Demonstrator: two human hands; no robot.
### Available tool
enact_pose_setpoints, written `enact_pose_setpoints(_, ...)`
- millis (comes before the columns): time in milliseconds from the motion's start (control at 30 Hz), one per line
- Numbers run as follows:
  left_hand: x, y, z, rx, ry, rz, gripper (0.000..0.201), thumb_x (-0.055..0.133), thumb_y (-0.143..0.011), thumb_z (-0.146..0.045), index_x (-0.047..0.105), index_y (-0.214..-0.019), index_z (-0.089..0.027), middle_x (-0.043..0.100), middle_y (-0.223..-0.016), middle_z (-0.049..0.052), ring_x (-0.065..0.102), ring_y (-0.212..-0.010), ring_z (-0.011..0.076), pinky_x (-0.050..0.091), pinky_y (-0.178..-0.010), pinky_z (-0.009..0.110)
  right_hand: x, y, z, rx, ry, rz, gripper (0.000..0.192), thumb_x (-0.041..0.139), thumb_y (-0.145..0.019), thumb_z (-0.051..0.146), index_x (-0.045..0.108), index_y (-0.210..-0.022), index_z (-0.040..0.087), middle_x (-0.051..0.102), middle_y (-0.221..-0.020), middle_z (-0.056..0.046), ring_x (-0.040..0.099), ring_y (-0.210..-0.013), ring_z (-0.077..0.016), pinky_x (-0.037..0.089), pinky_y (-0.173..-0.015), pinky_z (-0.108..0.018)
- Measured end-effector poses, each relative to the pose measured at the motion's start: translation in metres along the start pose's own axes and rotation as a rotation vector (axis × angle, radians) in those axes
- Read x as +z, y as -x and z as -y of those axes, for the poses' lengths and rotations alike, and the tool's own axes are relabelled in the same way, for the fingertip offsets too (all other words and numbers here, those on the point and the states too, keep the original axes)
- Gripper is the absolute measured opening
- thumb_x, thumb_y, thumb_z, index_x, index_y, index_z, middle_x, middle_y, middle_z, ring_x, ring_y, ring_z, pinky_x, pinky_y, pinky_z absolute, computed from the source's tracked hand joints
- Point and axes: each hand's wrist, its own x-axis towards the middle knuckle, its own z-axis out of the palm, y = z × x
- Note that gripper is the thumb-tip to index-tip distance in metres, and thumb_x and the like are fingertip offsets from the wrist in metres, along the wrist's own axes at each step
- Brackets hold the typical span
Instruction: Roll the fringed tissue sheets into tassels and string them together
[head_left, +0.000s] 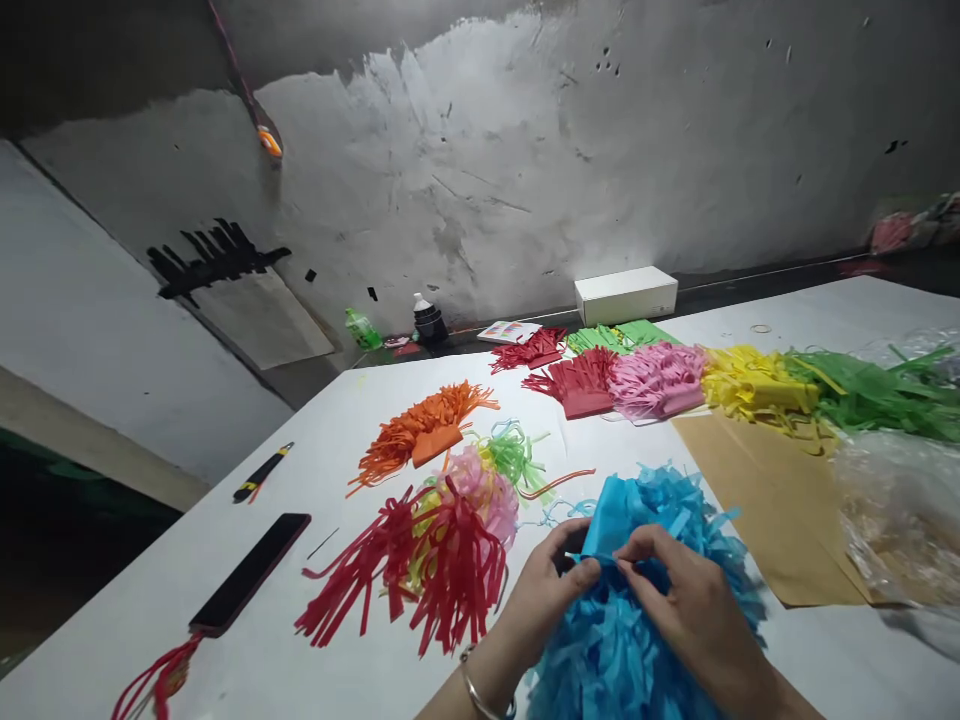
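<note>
A large bundle of blue fringed tissue paper (622,640) lies at the front right of the table, its uncut band uppermost. My left hand (551,585) grips the left edge of that band between thumb and fingers. Thumb and forefinger of my right hand (682,590) pinch the same paper close by, at the band's lower edge. Beside my left wrist lies a tassel garland with red fringes (457,560), pink fringes (484,490) and green fringes (517,450). Behind it rests an orange fringed bundle (420,425).
Red, pink (660,378), yellow (757,382) and green (885,390) fringed bundles line the back right. Brown paper (772,510) and clear plastic (907,510) lie right of my hands. A phone (251,575) and a cutter knife (262,473) lie left; a white box (626,296) stands by the wall.
</note>
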Motion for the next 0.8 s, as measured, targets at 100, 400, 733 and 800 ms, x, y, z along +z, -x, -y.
enact_pose_setpoints(100, -0.004, 0.004, 0.016, 0.099, -0.021, 0.007, 0.056, 0.089, -0.072, -0.042, 0.070, -0.121, -0.021, 0.074, -0.119, 0.010, 0.065, -0.113, 0.0294, 0.049, -0.096, 0.038, -0.006, -0.013, 0.001, 0.232, -0.083, 0.143, 0.007, 0.061, -0.090, 0.023, 0.058, -0.083, 0.024, 0.070, -0.076, 0.002, 0.070, -0.070, -0.0166, 0.048, -0.053, -0.023)
enact_pose_setpoints(400, -0.005, 0.006, 0.023, 0.093, -0.101, -0.106, 0.038, 0.079, -0.080, -0.031, 0.070, -0.115, -0.020, 0.074, -0.114, 0.009, 0.065, -0.112, 0.0283, 0.049, -0.099, 0.038, -0.010, -0.019, 0.000, -0.368, 0.181, 0.141, 0.027, 0.038, -0.097, 0.005, 0.061, -0.090, 0.019, 0.070, -0.103, -0.010, 0.069, -0.093, -0.0201, 0.058, -0.079, -0.031)
enact_pose_setpoints(733, -0.002, 0.008, 0.019, 0.131, -0.211, -0.132, 0.032, 0.072, -0.084, -0.027, 0.069, -0.115, -0.020, 0.073, -0.115, 0.008, 0.065, -0.111, 0.0265, 0.050, -0.097, 0.036, -0.006, -0.006, -0.002, -0.438, 0.300, 0.091, 0.023, 0.048, -0.095, 0.004, 0.066, -0.102, 0.016, 0.072, -0.100, -0.009, 0.070, -0.094, -0.0209, 0.053, -0.103, -0.047)
enact_pose_setpoints(800, -0.002, 0.009, 0.019, 0.123, -0.234, -0.133, 0.033, 0.072, -0.084, -0.029, 0.068, -0.116, -0.019, 0.073, -0.114, 0.009, 0.066, -0.109, 0.0273, 0.051, -0.095, 0.037, -0.005, -0.007, -0.005, -0.377, 0.221, 0.104, 0.024, 0.047, -0.096, 0.003, 0.066, -0.099, 0.019, 0.071, -0.095, -0.006, 0.069, -0.090, -0.0186, 0.050, -0.106, -0.048)
